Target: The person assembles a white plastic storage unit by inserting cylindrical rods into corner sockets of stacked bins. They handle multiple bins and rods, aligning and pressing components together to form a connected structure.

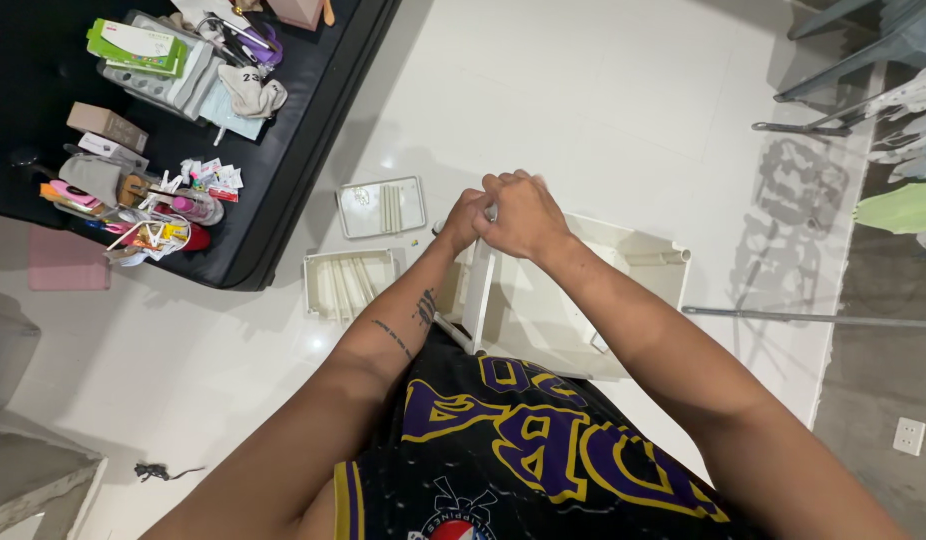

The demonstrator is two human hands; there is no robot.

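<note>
A white plastic shelf unit (623,270) lies on the white floor in front of me, with flat trays and round posts. Both my hands meet at its near top edge. My left hand (463,220) is closed around a small white post or fitting there. My right hand (523,212) is closed over the same spot, pressed against the left hand, so the part itself is mostly hidden. An upright white panel (479,295) runs down from under my hands.
Two white boxes of loose white rods lie on the floor: one (383,207) near my hands, one (348,282) closer. A black table (283,180) at left carries cartons, cloths and small clutter. A clothes rack (843,120) stands at right.
</note>
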